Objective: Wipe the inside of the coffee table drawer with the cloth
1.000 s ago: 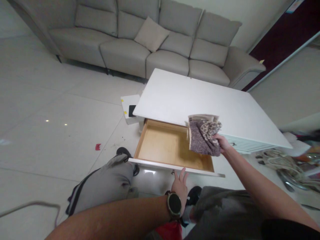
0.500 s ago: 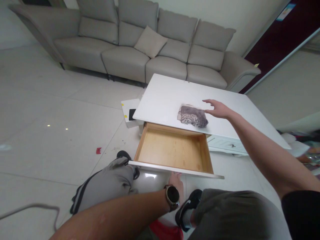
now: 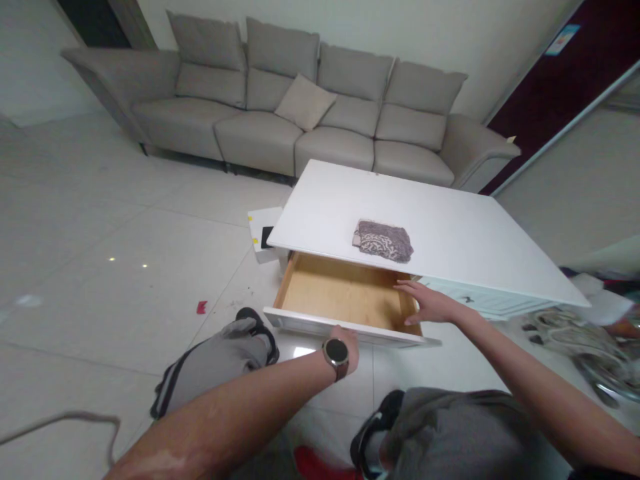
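A wooden drawer (image 3: 330,290) with a white front is pulled part way out of the white coffee table (image 3: 450,220). My left hand (image 3: 347,341), with a watch on its wrist, is closed at the middle of the drawer front; its fingertips and any handle there are hidden. Over the drawer's right side hovers my right hand (image 3: 425,305), open with spread fingers and nothing in them. A folded purple-grey patterned towel (image 3: 384,241) lies on the tabletop above the drawer. No contents show in the visible part of the drawer.
Behind the table stands a long grey sofa (image 3: 335,150) with a beige cushion (image 3: 306,102). A white box (image 3: 257,220) sits left of the table. My knees and shoes flank the drawer. Coiled hoses or cables (image 3: 575,340) lie on the floor at the right.
My right hand has moved from beside the towel down over the drawer's right side. The drawer has slid a little inward, my left hand staying at its front.
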Motion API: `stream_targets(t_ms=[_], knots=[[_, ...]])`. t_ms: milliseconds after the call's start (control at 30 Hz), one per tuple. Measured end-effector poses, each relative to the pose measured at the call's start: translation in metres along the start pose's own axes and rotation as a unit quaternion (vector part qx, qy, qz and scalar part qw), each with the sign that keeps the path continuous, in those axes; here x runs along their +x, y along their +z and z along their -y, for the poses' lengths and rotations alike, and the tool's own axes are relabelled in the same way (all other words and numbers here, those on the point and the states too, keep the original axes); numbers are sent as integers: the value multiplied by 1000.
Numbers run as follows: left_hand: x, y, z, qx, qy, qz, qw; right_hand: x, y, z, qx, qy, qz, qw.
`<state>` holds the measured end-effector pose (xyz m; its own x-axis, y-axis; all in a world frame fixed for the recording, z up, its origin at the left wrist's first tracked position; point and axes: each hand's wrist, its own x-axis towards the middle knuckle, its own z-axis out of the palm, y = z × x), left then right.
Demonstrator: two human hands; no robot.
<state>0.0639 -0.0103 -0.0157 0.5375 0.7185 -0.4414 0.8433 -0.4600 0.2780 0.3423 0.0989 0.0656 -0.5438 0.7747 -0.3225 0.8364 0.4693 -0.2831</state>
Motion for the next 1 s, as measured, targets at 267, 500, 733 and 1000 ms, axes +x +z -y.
stream_targets(t_ms=[267,500,733,1000], knots=[[10,-59,38,46,-47,92,994,-6,65,-50,-84,84,-103,988],[-6,-123,85,11,0,114,993,1,77,-42,-144,60,-168,973],[3,-145,160,62,-95,-199,973,28,69,-57,-145,154,-266,940],[42,-124,234,91,-134,-246,956,59,67,-75,-149,238,-320,905]])
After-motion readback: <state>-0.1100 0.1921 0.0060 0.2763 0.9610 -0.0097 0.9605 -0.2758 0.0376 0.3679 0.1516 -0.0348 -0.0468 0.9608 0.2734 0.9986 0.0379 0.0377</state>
